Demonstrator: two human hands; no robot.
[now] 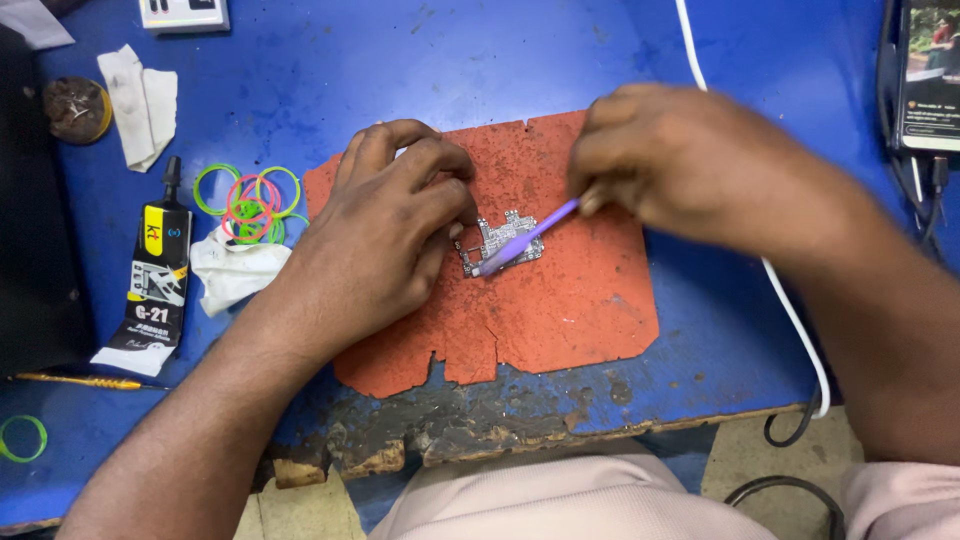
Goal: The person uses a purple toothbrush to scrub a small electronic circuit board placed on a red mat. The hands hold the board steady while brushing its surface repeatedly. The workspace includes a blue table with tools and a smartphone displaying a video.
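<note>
Purple plastic brush [525, 237], pinched in the right hand [680, 165], scrubs the small silver circuit board [500, 243] that the left hand [385, 235] pins on the worn orange mat [570, 300]; steady, light strokes seem needed.

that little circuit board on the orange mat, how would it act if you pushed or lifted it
The circuit board looks thin and small, so probably light and stiff rather than floppy. It lies flat on the rough orange mat, so it would likely slide little and not roll. The left hand pins its edge while the right hand works a purple tool on it, suggesting it shifts easily. Its jagged outline hints at fragility.
</note>
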